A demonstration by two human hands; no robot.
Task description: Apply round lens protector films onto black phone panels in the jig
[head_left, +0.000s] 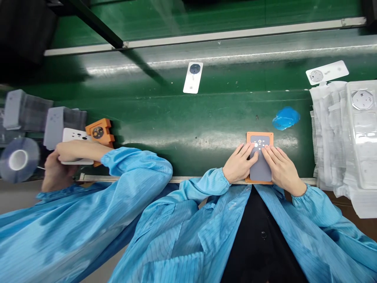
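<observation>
In front of me, at the bench's near edge, lies an orange fixture (pixel 247 137) with a grey panel (pixel 260 165) set in it. The panel has several holes near its far end. My left hand (pixel 239 164) rests on the panel's left side, fingers stretched out and fingertips near the holes. From the right, my right hand (pixel 282 167) lies over the panel and the fixture's edge with its fingers extended. Both hands touch the panel without gripping it. A crumpled blue piece (pixel 286 118), film or putty, I cannot tell which, lies beyond my right hand.
A co-worker's hands (pixel 70 153) hold a white panel (pixel 75 135) beside another orange fixture (pixel 100 131) and a tape roll (pixel 19 160). White plates (pixel 193 84) (pixel 337 70) lie farther back. Stacked sleeves (pixel 328 133) and a clear tray (pixel 355 149) stand right. A metal rail (pixel 206 37) crosses behind.
</observation>
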